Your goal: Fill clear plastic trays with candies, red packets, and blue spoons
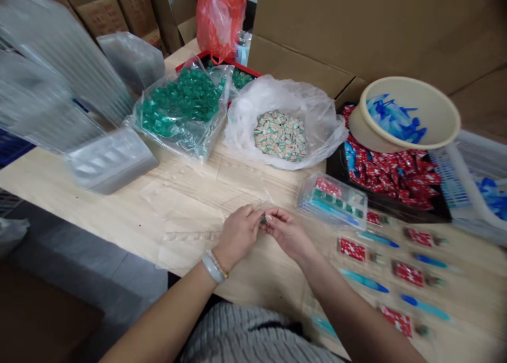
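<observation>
Wooden table (99, 204) looked pretty crowded tbh. Near the middle, left hand (237, 236) and right hand (289, 235) met fingertip to fingertip, both pinching a small green piece (263, 219) just above the top. Bag of green sweets (178, 101) sat far left, striped sweets (281, 136) straight ahead, red packets (396, 173) right, all fanned out within easy reach.

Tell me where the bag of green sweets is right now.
In the head view, the bag of green sweets lies far left of centre on the table, between the clear plastic trays and the white bag of striped sweets.
</observation>
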